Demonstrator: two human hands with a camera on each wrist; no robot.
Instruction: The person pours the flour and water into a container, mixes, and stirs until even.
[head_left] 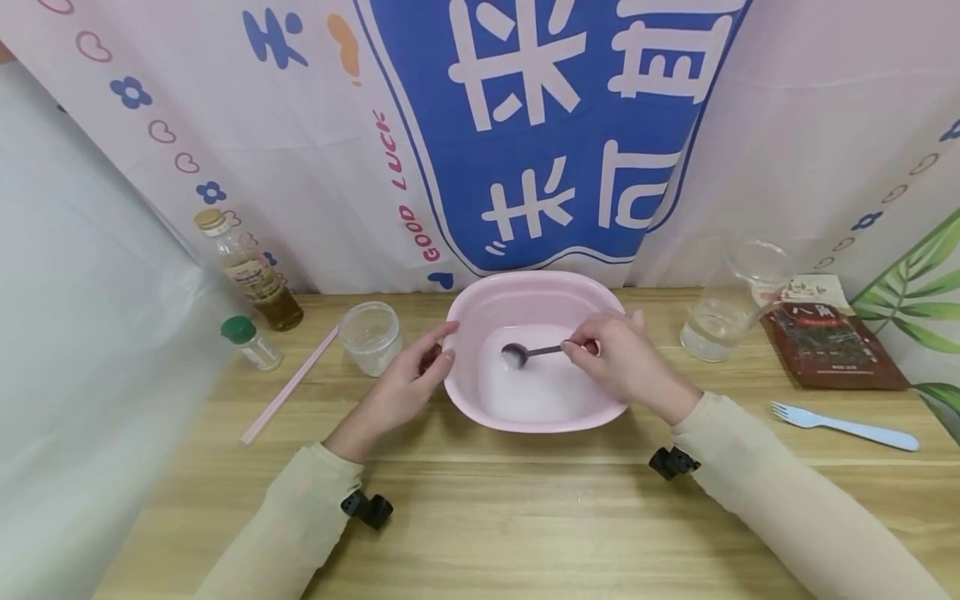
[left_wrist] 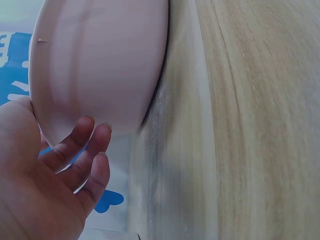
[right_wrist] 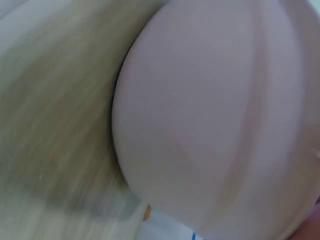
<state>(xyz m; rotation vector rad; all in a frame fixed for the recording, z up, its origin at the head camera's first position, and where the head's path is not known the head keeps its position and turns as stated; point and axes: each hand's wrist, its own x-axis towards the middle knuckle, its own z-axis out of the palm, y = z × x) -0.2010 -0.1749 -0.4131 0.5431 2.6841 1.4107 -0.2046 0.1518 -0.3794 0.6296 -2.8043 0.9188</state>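
A pink plastic basin (head_left: 536, 426) stands on the wooden table, with whitish contents spread over its bottom. My left hand (head_left: 396, 385) grips the basin's left rim; in the left wrist view its fingers (left_wrist: 89, 150) curl below the rim against the outer wall. Over the basin, my right hand (head_left: 628, 360) pinches the handle of a dark spoon (head_left: 546, 350). The spoon's bowl points left and carries something whitish, low over the basin's middle. The right wrist view is mostly filled by the basin's outer side (right_wrist: 195, 115), with the hand barely showing at the lower right corner.
Left of the basin are a clear plastic cup (head_left: 371, 337), pink chopsticks (head_left: 291, 385), a green-capped shaker (head_left: 251, 342) and a corked bottle (head_left: 251, 271) of brown liquid. To the right are a clear pitcher (head_left: 716, 327) with liquid, a dark red packet (head_left: 831, 343) and a blue fork (head_left: 847, 425).
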